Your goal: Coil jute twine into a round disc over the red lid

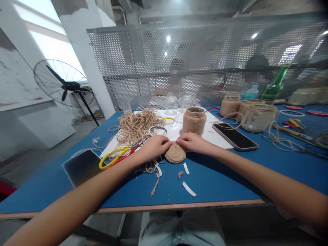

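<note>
A round coil of jute twine (175,153), flat and disc-shaped, is held between both hands at its far edge, low over the blue table. My left hand (156,146) pinches the coil's upper left rim. On the upper right rim, the fingers of my right hand (191,141) are closed. Just behind the right hand stands a jar wrapped in twine (194,121). Scissors with yellow and red handles (116,157) lie partly behind my left forearm. A tangled heap of jute twine (138,123) spreads behind the left hand, beside a roll of tape (158,130).
A phone (235,136) lies to the right, a dark tablet-like slab (84,167) to the left. Paper strips (189,188) lie in front. Wrapped jars (230,105), a green bottle (275,85) and clear jars (171,104) stand farther back, before a perforated metal screen (143,61).
</note>
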Demonstrator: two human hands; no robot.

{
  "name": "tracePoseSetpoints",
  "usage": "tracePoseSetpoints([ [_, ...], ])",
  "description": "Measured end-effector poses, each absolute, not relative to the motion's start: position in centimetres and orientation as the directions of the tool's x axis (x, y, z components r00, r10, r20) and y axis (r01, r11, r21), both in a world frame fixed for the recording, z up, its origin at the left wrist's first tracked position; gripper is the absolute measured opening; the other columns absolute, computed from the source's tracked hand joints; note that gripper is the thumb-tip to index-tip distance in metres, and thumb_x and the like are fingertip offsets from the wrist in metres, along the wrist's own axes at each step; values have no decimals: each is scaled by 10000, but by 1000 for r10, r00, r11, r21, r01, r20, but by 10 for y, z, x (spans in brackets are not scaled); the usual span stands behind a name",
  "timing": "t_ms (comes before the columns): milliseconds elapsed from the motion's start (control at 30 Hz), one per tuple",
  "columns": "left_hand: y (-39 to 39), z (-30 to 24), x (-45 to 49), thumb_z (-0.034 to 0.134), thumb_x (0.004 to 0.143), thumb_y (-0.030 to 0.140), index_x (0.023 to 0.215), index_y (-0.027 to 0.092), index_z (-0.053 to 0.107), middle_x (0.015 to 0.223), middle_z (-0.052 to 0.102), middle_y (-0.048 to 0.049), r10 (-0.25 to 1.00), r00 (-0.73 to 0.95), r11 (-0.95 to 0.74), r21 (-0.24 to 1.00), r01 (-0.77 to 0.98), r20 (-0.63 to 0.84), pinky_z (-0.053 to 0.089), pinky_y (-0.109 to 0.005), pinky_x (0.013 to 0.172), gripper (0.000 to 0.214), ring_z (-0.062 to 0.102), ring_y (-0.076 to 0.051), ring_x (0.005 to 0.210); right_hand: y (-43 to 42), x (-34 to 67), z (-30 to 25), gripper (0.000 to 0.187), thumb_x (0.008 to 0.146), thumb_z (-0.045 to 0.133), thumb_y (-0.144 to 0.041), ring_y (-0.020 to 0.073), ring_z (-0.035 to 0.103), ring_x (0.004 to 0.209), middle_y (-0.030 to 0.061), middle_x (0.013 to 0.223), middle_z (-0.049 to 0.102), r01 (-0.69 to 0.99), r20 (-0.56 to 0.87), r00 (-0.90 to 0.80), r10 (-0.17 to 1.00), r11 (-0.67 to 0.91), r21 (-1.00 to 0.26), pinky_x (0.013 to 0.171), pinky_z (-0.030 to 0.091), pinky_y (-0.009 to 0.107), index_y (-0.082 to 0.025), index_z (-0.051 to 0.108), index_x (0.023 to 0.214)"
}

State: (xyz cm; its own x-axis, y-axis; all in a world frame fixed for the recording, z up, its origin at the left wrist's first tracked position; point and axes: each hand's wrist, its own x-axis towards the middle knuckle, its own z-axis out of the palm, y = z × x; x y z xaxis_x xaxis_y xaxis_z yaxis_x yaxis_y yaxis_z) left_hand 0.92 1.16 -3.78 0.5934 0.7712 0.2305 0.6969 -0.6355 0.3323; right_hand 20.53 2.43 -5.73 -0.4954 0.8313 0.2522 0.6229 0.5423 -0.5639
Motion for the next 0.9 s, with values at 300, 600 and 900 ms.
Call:
tracePoseSetpoints([
  [300,8,-33,10,291,867,296,737,134,581,751,606,-84,778,557,-607,118,786,290,359,-268,619,357,535,-186,705,16,201,-54,350,848,376,-316,139,513,617,44,689,635,676,282,-515,810,586,-447,561,296,245,-142,655,728],
  [600,4,21,-13,281,852,393,794,177,578,772,618,-70,818,429,-375,-211,903,383,365,-268,558,372,568,-225,695,7,200,-45,347,861,381,-365,198,543,811,115,872,617,714,362,-537,762,639,-286,698,361,279,-124,620,930],
  [900,-14,17,-77,420,722,278,667,141,611,703,632,-178,991,131,-120,-344,931,7,376,-314,511,242,594,-291,614,-7,196,-31,574,741,531,-516,245,511,949,135,1083,549,572,238,-721,651,752,-327,794,391,348,-156,471,1184],
])
